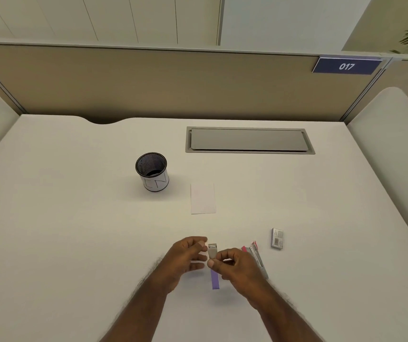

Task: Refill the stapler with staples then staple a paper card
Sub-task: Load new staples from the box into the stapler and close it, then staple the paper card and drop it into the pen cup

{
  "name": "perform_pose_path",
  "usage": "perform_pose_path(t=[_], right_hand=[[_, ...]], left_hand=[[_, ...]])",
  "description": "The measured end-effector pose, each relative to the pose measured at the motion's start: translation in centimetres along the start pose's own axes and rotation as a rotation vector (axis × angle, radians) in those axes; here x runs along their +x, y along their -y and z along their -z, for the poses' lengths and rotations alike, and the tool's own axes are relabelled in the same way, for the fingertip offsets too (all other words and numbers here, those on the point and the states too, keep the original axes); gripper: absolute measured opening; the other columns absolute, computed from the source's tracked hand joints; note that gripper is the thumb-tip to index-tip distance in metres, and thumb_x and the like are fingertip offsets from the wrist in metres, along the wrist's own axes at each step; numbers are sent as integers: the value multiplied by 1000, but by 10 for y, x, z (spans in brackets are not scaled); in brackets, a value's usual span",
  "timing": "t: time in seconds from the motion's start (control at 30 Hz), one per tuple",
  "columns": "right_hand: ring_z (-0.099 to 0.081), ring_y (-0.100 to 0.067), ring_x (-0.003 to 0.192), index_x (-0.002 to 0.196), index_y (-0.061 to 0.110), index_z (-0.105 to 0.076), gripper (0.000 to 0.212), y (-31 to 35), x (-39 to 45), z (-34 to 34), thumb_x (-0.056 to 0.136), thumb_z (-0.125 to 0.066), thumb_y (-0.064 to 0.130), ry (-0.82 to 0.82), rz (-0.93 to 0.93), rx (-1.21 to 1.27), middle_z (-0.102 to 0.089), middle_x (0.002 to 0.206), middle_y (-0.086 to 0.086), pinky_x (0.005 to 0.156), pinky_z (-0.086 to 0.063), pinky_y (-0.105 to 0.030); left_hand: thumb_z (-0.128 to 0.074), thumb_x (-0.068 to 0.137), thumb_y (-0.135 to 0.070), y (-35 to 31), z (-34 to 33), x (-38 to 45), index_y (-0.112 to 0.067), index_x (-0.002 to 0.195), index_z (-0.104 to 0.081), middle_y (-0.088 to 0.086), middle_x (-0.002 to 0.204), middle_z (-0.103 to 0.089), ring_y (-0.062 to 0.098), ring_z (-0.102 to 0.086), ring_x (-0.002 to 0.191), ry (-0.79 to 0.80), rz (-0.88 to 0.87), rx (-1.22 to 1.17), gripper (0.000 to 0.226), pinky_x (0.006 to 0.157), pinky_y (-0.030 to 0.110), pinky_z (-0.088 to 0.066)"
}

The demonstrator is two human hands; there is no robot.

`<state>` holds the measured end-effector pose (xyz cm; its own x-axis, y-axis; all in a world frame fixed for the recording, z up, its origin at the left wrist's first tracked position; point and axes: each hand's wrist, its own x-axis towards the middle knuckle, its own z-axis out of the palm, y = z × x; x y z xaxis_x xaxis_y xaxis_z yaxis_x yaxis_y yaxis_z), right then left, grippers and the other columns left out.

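Held above the near edge of the white desk (74,218), just this side of centre: a small stapler (213,265), long axis running almost straight away from the viewer, grey metal end pointing toward the far partition (173,90), purple end toward the body. Gripped around its middle by the right hand (235,266), thumb on the left side, fingers curled over the top and right. Flanked on the other side by the left hand (185,257), palm turned toward the stapler, fingers loosely bent, fingertips (201,244) close to the grey end; contact there impossible to judge, nothing clearly gripped. Both forearms angled in from the bottom edge, converging at the stapler. Lay flat farther out on the desk, well apart from the hands: a white paper card (203,198), long axis also running away from the viewer. Lay just right of the right hand: a pink and grey object (256,255), partly hidden, identity unclear. Stood beyond that: a small staple box (277,238). Stood left of the card: a black mesh pen cup (152,171) with a white wrap. Sat near the partition: a grey cable hatch (247,140).
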<state>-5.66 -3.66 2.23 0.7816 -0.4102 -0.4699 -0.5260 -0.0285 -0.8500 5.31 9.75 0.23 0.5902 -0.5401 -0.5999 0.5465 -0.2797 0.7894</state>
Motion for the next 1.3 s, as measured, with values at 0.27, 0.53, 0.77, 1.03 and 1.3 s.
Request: perform_pose_path(t=[0.27, 0.53, 0.77, 1.03, 1.3], right_hand=[[-58, 1, 78, 68, 26, -64, 27, -14, 12, -18, 67, -81, 47, -221, -58, -319, -62, 88, 16, 59, -41, -16], [-62, -11, 86, 90, 29, -53, 24, -18, 20, -35, 84, -65, 48, -251, 43, -669, -51, 103, 8, 71, -49, -26], [-60, -16, 93, 106, 21, -53, 28, -14, 35, -49, 91, -54, 45, -273, 107, -864, -48, 113, 2, 73, -53, -30], [-57, -10, 96, 112, 28, -52, 48, -10, 40, -52, 82, -52, 66, -319, 96, -882, -52, 114, 9, 71, -51, -23], [-62, -6, 95, 105, 38, -58, 36, 2, 32, -37, 85, -41, 64, -447, 155, -733, -57, 114, 18, 70, -49, -23]], left_hand=[[-55, 92, -15, -19, -1, 31, -22, 113, -66, -3, 96, -67, 17, -64, 87, -351, -206, 342, 25, 77, 32, -53], [-62, 90, -18, -33, 0, 75, -20, 130, -57, 6, 126, -52, 27, -50, 117, -437, -390, 892, 40, 98, 41, -45], [-56, 91, -49, -44, -5, 96, -22, 137, -47, 3, 131, -45, 23, -44, 121, -466, -318, 1240, 54, 92, 39, -44], [-55, 90, -53, -42, -10, 104, -20, 128, -54, 3, 124, -46, 22, -45, 115, -540, -302, 1303, 50, 87, 36, -45], [-60, 91, -42, -39, -3, 107, -28, 116, -67, 1, 118, -50, 22, -45, 114, -554, -293, 1120, 30, 86, 34, -46]])
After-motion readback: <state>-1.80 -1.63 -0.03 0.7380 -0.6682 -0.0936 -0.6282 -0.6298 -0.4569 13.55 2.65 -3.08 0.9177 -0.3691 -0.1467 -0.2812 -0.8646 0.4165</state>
